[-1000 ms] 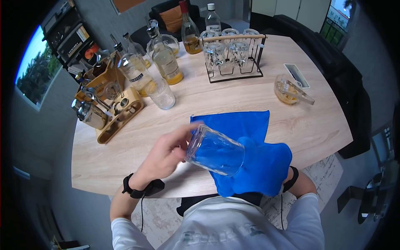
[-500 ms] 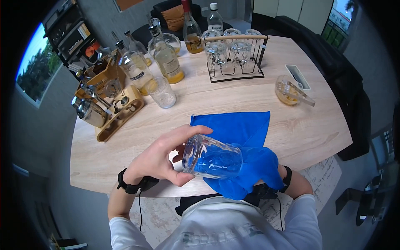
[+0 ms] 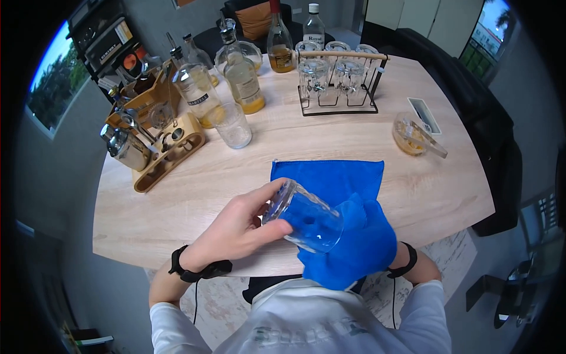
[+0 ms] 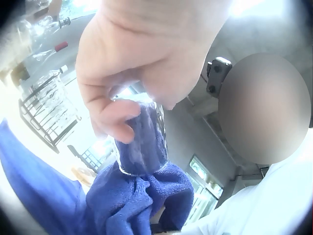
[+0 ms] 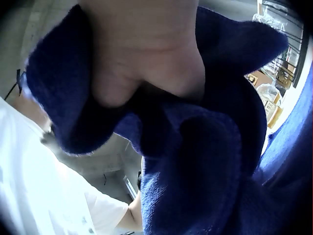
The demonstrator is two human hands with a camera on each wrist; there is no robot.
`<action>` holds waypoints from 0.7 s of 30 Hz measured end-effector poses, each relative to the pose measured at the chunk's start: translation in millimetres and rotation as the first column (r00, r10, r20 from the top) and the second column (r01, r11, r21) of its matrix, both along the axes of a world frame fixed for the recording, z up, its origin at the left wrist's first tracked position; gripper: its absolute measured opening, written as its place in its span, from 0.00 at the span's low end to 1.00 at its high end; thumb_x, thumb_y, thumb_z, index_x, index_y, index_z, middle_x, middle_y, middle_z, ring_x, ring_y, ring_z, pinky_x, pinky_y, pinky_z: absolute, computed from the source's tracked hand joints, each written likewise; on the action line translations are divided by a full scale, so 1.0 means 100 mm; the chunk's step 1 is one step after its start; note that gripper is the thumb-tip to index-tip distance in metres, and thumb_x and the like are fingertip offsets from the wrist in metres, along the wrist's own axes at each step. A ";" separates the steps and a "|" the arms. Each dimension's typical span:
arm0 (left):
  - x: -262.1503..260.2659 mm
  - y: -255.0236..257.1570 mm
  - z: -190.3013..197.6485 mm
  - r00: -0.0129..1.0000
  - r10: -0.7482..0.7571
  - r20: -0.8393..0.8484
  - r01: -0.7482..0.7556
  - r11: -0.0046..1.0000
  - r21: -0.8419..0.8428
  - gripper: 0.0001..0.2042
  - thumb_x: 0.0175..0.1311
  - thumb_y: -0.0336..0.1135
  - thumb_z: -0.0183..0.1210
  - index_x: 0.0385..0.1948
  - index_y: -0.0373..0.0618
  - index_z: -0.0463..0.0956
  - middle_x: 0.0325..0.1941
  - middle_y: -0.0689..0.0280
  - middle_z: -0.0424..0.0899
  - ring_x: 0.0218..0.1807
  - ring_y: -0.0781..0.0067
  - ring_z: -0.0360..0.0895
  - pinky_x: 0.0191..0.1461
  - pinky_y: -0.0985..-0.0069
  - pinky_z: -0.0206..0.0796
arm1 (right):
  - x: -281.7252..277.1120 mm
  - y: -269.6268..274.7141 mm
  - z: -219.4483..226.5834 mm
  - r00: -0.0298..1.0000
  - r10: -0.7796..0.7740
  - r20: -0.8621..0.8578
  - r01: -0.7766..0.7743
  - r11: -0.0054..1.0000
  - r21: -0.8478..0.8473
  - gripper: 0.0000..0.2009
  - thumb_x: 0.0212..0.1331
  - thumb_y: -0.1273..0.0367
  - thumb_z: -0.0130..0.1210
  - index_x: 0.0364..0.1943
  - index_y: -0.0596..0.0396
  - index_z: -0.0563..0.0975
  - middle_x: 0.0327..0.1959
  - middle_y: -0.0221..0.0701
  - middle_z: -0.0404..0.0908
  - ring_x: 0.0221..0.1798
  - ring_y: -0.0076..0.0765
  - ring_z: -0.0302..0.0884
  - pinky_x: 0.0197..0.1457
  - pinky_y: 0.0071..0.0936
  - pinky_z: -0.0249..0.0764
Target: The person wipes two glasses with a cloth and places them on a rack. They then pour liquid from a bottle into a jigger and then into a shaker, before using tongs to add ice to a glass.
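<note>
My left hand [image 3: 239, 227] grips a clear drinking glass [image 3: 315, 221] near its thick base, the thumb along its side. The glass is held tilted over the table's front edge, its mouth toward the right. A blue cloth [image 3: 359, 253] covers my right hand and meets the mouth; in the left wrist view, blue shows through the glass wall [image 4: 142, 137]. Seen from the right wrist, my right hand [image 5: 142, 63] reaches into the bunched cloth, its fingers hidden in the folds. Blue cloth also lies flat on the table [image 3: 407, 189] just beyond the glass.
A tumbler [image 3: 234, 133] and several bottles [image 3: 244, 88] stand at the back left, beside a wooden bar-tool stand [image 3: 171, 159] with a shaker [image 3: 127, 147]. Behind are a rack of upturned glasses [image 3: 341, 110] and, rightward, a bowl with tongs [image 3: 410, 138].
My left fingers have shifted round the glass base, the thumb moving up onto its side. The glass, nearly level half a second ago, now slopes down toward the cloth-covered right hand.
</note>
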State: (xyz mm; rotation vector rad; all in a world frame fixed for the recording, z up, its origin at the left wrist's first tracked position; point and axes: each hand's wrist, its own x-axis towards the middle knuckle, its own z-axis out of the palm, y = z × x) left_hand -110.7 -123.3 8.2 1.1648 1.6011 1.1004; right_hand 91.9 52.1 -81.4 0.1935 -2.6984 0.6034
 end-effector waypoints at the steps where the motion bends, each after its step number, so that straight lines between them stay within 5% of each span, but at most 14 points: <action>1: 0.01 0.00 0.01 0.995 0.038 -0.089 -0.038 0.999 0.002 0.48 0.52 0.63 0.66 0.68 0.36 0.59 0.58 0.60 0.76 0.56 0.74 0.75 0.55 0.76 0.70 | 0.00 -0.03 -0.08 0.999 -0.041 -0.013 0.042 0.997 0.062 0.23 0.53 0.66 0.62 0.55 0.58 0.75 0.48 0.38 0.78 0.41 0.39 0.76 0.45 0.37 0.71; 4: -0.02 0.02 -0.02 0.999 -0.005 0.045 -0.001 0.994 0.111 0.46 0.49 0.52 0.73 0.68 0.38 0.60 0.59 0.60 0.75 0.56 0.74 0.75 0.57 0.77 0.70 | -0.04 -0.05 -0.21 0.997 -0.047 0.064 0.048 0.999 -0.022 0.23 0.58 0.64 0.60 0.59 0.51 0.74 0.55 0.31 0.79 0.47 0.33 0.78 0.51 0.31 0.73; 5: -0.05 0.02 0.00 0.999 -0.005 0.046 -0.001 0.994 0.111 0.46 0.49 0.52 0.73 0.68 0.38 0.60 0.59 0.60 0.75 0.56 0.74 0.75 0.57 0.77 0.70 | -0.02 -0.02 -0.21 0.986 0.076 0.151 -0.059 0.992 -0.108 0.24 0.59 0.65 0.60 0.61 0.52 0.73 0.56 0.32 0.78 0.48 0.33 0.78 0.52 0.30 0.73; 7: -0.12 0.01 0.04 0.993 -0.115 -0.002 0.114 0.985 0.132 0.43 0.50 0.40 0.75 0.68 0.44 0.61 0.56 0.63 0.77 0.48 0.79 0.75 0.38 0.84 0.70 | -0.08 0.01 0.05 0.953 0.203 0.225 -0.158 0.966 -0.203 0.25 0.60 0.65 0.60 0.62 0.52 0.71 0.57 0.33 0.77 0.49 0.33 0.78 0.53 0.29 0.73; 8: -0.15 0.00 0.03 0.994 -0.113 -0.002 0.113 0.985 0.132 0.43 0.50 0.40 0.75 0.68 0.44 0.61 0.56 0.63 0.77 0.48 0.79 0.75 0.38 0.84 0.70 | -0.10 0.01 0.13 0.920 0.288 0.266 -0.209 0.934 -0.289 0.25 0.59 0.65 0.60 0.61 0.52 0.71 0.56 0.33 0.77 0.48 0.33 0.78 0.53 0.29 0.73; 13: -0.24 0.04 0.09 0.899 -0.152 -0.410 0.253 0.946 0.204 0.49 0.47 0.45 0.75 0.72 0.50 0.55 0.64 0.63 0.71 0.42 0.77 0.74 0.32 0.82 0.70 | -0.15 0.08 0.35 0.768 0.601 0.220 -0.224 0.575 -0.787 0.22 0.56 0.66 0.60 0.57 0.52 0.72 0.52 0.32 0.76 0.45 0.34 0.77 0.49 0.30 0.72; 15: -0.24 0.03 0.04 0.923 -0.112 -0.369 0.213 0.945 0.248 0.49 0.48 0.46 0.75 0.73 0.50 0.54 0.62 0.63 0.72 0.41 0.77 0.74 0.33 0.82 0.70 | -0.15 0.09 0.36 0.772 0.610 0.178 -0.173 0.472 -0.865 0.21 0.55 0.66 0.60 0.55 0.52 0.72 0.50 0.32 0.76 0.43 0.34 0.76 0.48 0.31 0.71; 18: -0.24 -0.03 0.00 0.977 -0.071 -0.200 0.123 0.958 0.259 0.47 0.51 0.47 0.73 0.73 0.49 0.54 0.57 0.63 0.74 0.39 0.77 0.73 0.33 0.81 0.68 | -0.16 0.10 0.35 0.849 0.503 0.159 -0.143 0.510 -0.848 0.20 0.54 0.66 0.60 0.52 0.51 0.72 0.47 0.32 0.75 0.41 0.35 0.76 0.46 0.31 0.70; 20: -0.23 -0.06 0.02 0.996 -0.061 -0.070 0.075 0.973 0.218 0.46 0.53 0.48 0.71 0.73 0.48 0.54 0.55 0.62 0.75 0.38 0.78 0.73 0.33 0.81 0.67 | -0.16 0.10 0.31 0.912 0.382 0.152 -0.163 0.675 -0.720 0.19 0.53 0.66 0.60 0.50 0.51 0.73 0.45 0.32 0.75 0.40 0.35 0.75 0.45 0.32 0.70; 21: -0.21 -0.07 0.08 0.997 -0.078 -0.025 0.080 0.992 0.094 0.46 0.54 0.52 0.70 0.72 0.44 0.54 0.58 0.60 0.75 0.45 0.74 0.75 0.42 0.79 0.69 | -0.16 0.08 0.26 0.938 0.320 0.136 -0.171 0.765 -0.622 0.18 0.52 0.66 0.60 0.49 0.51 0.73 0.44 0.32 0.75 0.39 0.35 0.75 0.44 0.32 0.70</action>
